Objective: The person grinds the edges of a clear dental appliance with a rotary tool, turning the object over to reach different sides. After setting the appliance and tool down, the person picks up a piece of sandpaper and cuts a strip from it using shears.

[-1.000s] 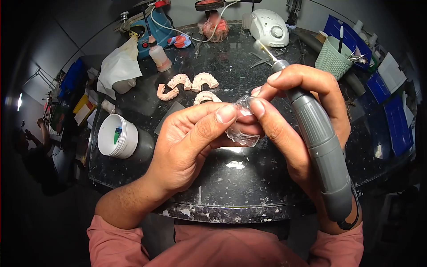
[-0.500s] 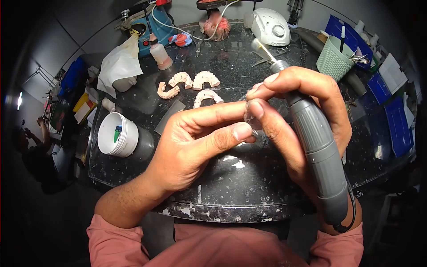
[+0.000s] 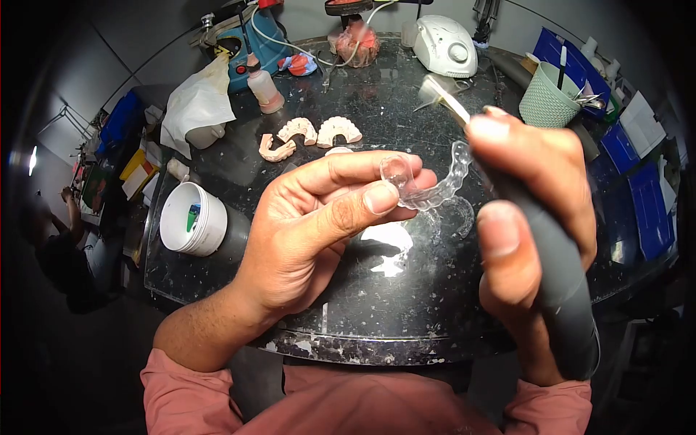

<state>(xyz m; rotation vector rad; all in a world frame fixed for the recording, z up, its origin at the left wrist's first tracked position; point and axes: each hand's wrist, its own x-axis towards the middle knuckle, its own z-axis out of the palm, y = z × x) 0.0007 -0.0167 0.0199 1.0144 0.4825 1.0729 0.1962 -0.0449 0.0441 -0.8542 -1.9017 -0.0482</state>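
Observation:
Between the thumb and fingers of my left hand [image 3: 297,225] is a clear dental aligner [image 3: 436,196], its arch curving up to the right. My right hand [image 3: 540,163] grips a dark grey rotary handpiece [image 3: 547,232]. The handpiece's bit [image 3: 451,103] points up and left, blurred by motion and apart from the aligner. My right thumb is off the aligner. A second clear, arch-shaped piece [image 3: 464,217] shows on the black table [image 3: 362,312] below. Plaster dental models [image 3: 339,131] stand beyond my left hand, one mostly hidden by it.
A white tub [image 3: 206,232] stands at the left. Along the back are a pink-stained bottle [image 3: 264,93], a blue machine [image 3: 254,47] and a white control box [image 3: 444,47]. A green basket [image 3: 549,98] of tools is at the right. Another person [image 3: 69,246] is far left.
My right hand has let go of the aligner and moved right with the handpiece. The aligner, mostly covered before, now shows in my left hand.

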